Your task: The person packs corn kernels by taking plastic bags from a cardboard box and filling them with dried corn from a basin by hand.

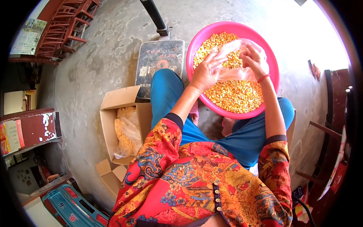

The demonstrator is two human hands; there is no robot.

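Two bare hands work at a clear plastic bag (pixel 236 74) spread over yellow corn kernels (pixel 236 96) in a wide pink basin (pixel 275 77). The left hand (pixel 204 76) is half open, fingers stretched against the bag's film; the right hand (pixel 252 62), a red band at its wrist, has its fingers bent in at the opposite side. Whether either one pinches the film, I cannot tell.

Just left of the basin lies a dark platform scale (pixel 160 56) with its post (pixel 154 14) rising beyond; the person's left knee (pixel 165 81) hides a corner of it. Nearer, an open cardboard box (pixel 121 92) holds bagged kernels (pixel 126 130) beside the left leg. Wooden chairs (pixel 73 22) crowd the far-left corner, and a teal case (pixel 73 212) stands at lower left, well apart from the hands.
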